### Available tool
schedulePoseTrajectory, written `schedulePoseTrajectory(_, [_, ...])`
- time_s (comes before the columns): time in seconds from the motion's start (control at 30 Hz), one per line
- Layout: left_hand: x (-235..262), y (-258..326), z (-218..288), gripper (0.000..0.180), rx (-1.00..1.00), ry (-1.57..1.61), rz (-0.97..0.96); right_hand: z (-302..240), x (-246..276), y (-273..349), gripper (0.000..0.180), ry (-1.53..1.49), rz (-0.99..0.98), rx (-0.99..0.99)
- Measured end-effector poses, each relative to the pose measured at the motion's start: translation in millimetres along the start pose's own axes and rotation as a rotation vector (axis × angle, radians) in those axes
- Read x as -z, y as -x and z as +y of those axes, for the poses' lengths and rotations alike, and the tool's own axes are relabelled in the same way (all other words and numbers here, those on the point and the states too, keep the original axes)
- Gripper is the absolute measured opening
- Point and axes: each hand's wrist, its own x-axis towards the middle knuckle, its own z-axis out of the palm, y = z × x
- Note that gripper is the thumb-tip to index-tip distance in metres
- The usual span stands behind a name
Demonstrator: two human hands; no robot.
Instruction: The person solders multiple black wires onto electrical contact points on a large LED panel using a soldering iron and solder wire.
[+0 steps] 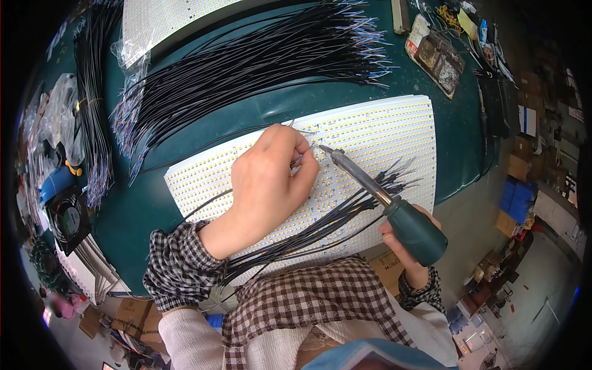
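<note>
Left hand (271, 166) pinches what seems to be a black wire (209, 200) above the white LED panel (394, 129), presumably steadying its end near the iron's tip; the wrist is arched, fingers curled. Right hand (408, 258) grips the soldering iron (410, 225) by its green handle, slanted inward (likely keeping skin off the metal shaft). Loose wires (308, 231) cross the panel on the desk (139, 209).

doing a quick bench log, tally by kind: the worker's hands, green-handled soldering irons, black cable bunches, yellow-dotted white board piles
Hands: 2 (left hand, right hand)
Soldering iron: 1
Cable bunches: 3 (large one, tied one at left, one on the boards)
Board piles: 2 (under the hands, top edge)
Total: 8
</note>
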Motion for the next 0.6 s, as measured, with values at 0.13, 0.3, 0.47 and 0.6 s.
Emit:
schedulePoseTrajectory(0.13, [-0.1, 0.1, 0.3, 0.011, 0.002, 0.008, 0.001, -2.6, 0.3, -1.0, 0.042, 0.012, -0.009, -0.011])
schedulePoseTrajectory(0.3, [-0.6, 0.3, -0.6, 0.011, 0.002, 0.003, -0.001, -1.7, -0.1, -1.5, 0.043, 0.048, -0.016, 0.024])
schedulePoseTrajectory(0.47, [-1.0, 0.5, -1.1, 0.011, -0.005, 0.001, 0.004, -0.6, 0.1, -2.6, 0.042, 0.059, -0.029, 0.054])
schedulePoseTrajectory(0.6, [-1.0, 0.8, -0.3, 0.011, 0.001, -0.005, 0.003, -2.0, 1.2, -6.0, 0.041, 0.075, -0.049, 0.104])
